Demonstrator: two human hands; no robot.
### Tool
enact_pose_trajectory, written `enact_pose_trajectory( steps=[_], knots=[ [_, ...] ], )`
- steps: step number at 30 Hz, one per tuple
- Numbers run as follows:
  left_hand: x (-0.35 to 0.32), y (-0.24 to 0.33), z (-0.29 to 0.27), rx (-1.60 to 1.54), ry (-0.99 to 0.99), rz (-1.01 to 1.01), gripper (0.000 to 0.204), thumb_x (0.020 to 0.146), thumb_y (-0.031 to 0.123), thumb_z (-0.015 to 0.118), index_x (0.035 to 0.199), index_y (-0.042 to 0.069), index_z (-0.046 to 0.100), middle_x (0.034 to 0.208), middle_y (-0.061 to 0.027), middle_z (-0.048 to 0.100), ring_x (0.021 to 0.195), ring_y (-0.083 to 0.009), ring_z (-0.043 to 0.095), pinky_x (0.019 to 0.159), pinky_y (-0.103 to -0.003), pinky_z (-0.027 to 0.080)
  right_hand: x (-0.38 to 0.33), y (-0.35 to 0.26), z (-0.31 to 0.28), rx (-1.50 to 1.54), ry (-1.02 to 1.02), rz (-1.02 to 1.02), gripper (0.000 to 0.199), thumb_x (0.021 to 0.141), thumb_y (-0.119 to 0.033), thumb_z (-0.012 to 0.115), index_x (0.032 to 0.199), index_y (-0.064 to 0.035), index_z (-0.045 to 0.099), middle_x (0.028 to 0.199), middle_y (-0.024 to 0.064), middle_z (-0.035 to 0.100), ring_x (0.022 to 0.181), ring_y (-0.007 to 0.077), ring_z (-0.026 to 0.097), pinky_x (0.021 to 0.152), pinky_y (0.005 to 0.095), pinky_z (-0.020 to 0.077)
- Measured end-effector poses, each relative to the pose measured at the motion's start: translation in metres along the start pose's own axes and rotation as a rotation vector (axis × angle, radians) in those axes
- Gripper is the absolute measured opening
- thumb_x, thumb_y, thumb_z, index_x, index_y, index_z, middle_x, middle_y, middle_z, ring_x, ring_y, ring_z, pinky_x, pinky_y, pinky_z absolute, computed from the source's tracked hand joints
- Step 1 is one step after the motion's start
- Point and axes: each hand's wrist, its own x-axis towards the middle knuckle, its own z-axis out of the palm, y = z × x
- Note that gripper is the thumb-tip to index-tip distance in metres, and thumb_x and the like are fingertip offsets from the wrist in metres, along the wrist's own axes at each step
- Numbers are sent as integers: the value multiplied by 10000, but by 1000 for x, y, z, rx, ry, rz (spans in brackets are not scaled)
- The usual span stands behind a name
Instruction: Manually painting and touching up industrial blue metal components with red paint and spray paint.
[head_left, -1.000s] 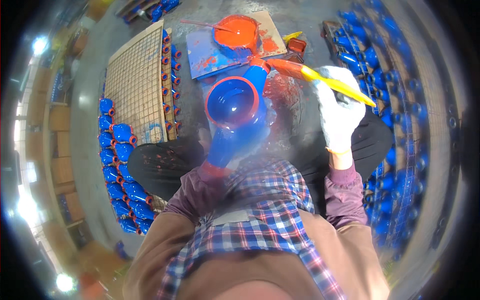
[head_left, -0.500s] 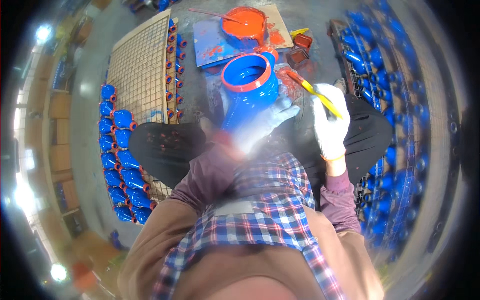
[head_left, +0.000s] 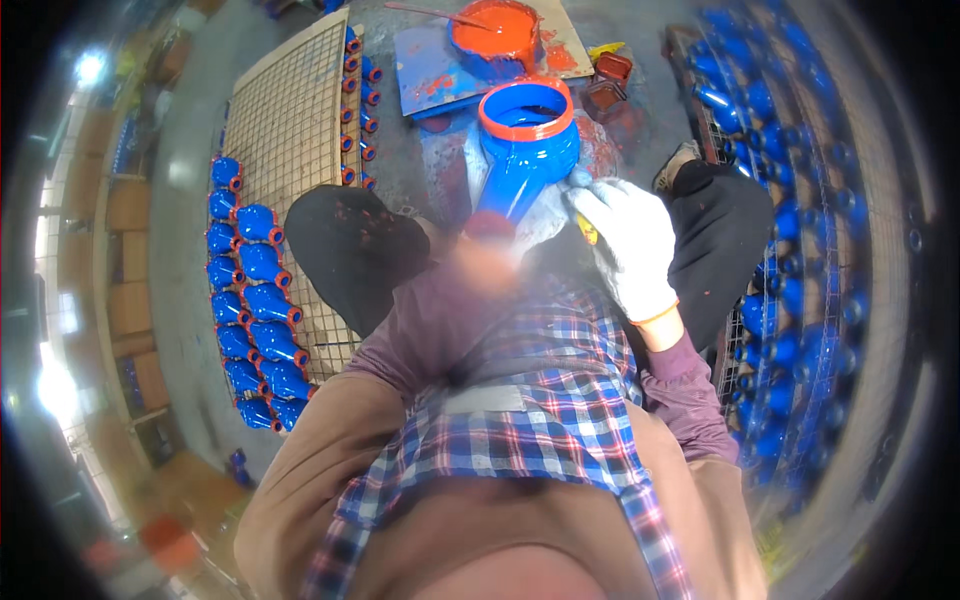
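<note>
The left hand (head_left: 545,218), mostly hidden, has its grip clamped around the blue fitting (head_left: 528,160), held above the floor (head_left: 392,190) with its red-rimmed mouth up, near 1 paint tub (head_left: 490,68) on a board (head_left: 425,72). The right hand (head_left: 638,235) is closed on a yellow brush (head_left: 588,230), fingertips at the fitting's side, contact unclear. 2 racks (head_left: 285,115) stand alongside.

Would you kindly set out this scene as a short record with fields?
Blue fitting: wide opening, orange rim
Left hand: gloved, at the fitting, mostly hidden; grip unclear
Right hand: gloved, holding a yellow handle, mostly covered
Paint bowl: orange paint inside, stick resting in it
Left side: mesh rack bearing finished-looking blue pieces
Right side: similar rows, blurred
</note>
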Motion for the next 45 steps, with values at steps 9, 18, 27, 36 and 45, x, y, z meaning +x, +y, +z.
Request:
enact_pose_trajectory(
  steps=[9, 18, 27, 36, 45],
  knots=[
    [12, 13, -1, 94, 250, 123, 751, 914, 745, 420, 1163, 55, 577, 1016, -184, 615, 951, -362, 581, 1059, -615, 401, -59, 50, -87, -148, 395, 482, 257, 897, 21, 698, 1150, -26, 693, 1154, 142, 686, 1051, 281, 665, 961, 376, 520],
    [9, 26, -15, 58, 425, 130, 532, 967, 483, 485, 1269, 46, 523, 1208, -184, 577, 1133, -356, 542, 1113, -603, 341, -279, 84, -78, -442, -244, 1184, 673, 789, -143, 709, 1423, -59, 499, 1317, 266, 589, 1209, 428, 584, 1047, 455, 469],
    [3, 22, -12, 190, 267, 70, 597, 945, 472, 542, 1337, 23, 504, 1275, -194, 574, 941, -258, 567, 1109, -561, 347, -309, 53, -21, -203, -260, 1729, 1090, 708, -337, 885, 1570, -73, 274, 1434, 238, 528, 1272, 370, 572, 1073, 411, 445],
    [9, 18, 22, 769, 455, 277, 695, 981, 627, 382, 1373, 66, 505, 1238, -172, 624, 1037, -353, 640, 883, -559, 556, -365, 115, 39, 739, 613, 1402, 608, 962, -8, 530, 1531, -103, 335, 1382, 129, 535, 1272, 225, 525, 1123, 456, 426],
    [-31, 46, 31, 789, 396, 141, 825, 878, 643, 639, 1458, 83, 463, 1422, -162, 558, 1278, -320, 578, 1097, -497, 490, -126, 95, -116, -57, 770, 836, 801, 801, -211, 771, 1481, -12, 395, 1336, 145, 522, 1192, 256, 540, 1040, 384, 453]
  ],
)
